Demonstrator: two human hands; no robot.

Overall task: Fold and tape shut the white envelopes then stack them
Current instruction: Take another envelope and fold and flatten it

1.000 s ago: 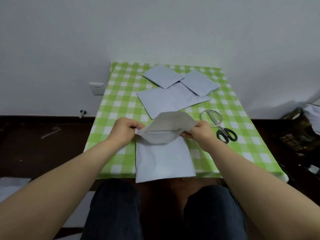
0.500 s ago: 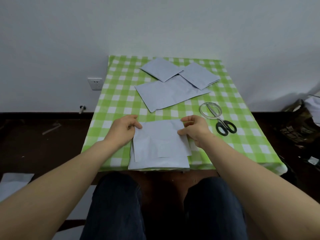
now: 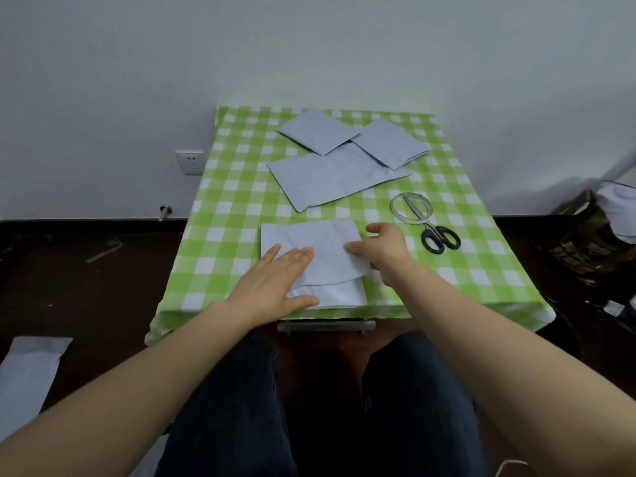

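Green-checked tablecloth (image 3: 234, 201): flat left hand (image 3: 275, 273) presses folded white paper envelope (image 3: 327, 246), loose-fingered right hand (image 3: 382, 246) thumbs its flap edge; best smooth crease outward, edges square, before taping.

White wall (image 3: 309, 46) with one socket (image 3: 190, 162); dark floor (image 3: 86, 287); table (image 3: 234, 201) — green-and-white checked cloth (image 3: 481, 263) — set against the wall. Lighting even.

The left hand (image 3: 275, 273) lies flat over the near left corner of the folded envelope (image 3: 327, 246), and the right hand (image 3: 385, 246) covers its right edge, so I cannot tell whether that grip pinches the paper. At the back of the bench (image 3: 234, 215), two small envelopes (image 3: 318, 134) overlap the large flat envelope (image 3: 327, 177). The white sheet (image 3: 27, 373) on the floor (image 3: 103, 304) and the bag (image 3: 592, 235) are cut off at the edges of view.
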